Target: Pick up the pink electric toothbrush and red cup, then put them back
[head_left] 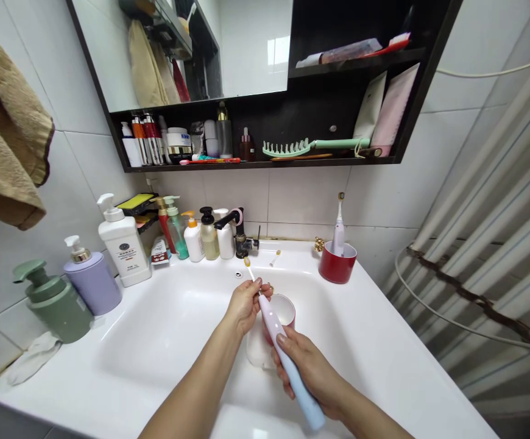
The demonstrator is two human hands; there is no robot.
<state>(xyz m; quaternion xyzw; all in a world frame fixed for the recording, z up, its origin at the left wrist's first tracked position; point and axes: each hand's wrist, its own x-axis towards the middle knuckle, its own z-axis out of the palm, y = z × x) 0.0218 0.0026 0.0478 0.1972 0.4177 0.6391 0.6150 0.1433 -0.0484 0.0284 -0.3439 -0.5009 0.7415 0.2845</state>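
Near: brush (270, 317) lies in both my hands, over the basin (155, 329). Long axis runs from the blue butt (309, 411), near and right, to the bristles (247, 262), far and left, pointing toward the faucet. My right hand (299, 360) is closed around the handle, thumb on top, fingers curled beneath; the butt sticks out toward me. My left hand (247, 302) is farther along and nearer the bristles: thumb and fingertips pinch at the slim white neck, just past where it meets the pink end of the handle. Bristles lie free, beyond the left fingertips. Gap from bristles to faucet: cannot tell from this angle.

Beneath, in the basin: a cup (293, 318), white inside, partly hidden by brush and hands. Contents: cannot tell. A pale flat item (258, 350) shows beside its base; identity unclear.

Far rim, left to right: row of pump bottles (209, 238); black faucet (241, 235); a loose brush head (275, 258), lying flat; gold ornament (319, 244), just beside a red cup (338, 268). That cup holds a second brush (339, 238), bristle end up.

Farthest, on the wall: cabinet (247, 166). Lower shelf holds, from left, bottles and jars, a green hairbrush (292, 148), then two leaning tubes (395, 113) at right.
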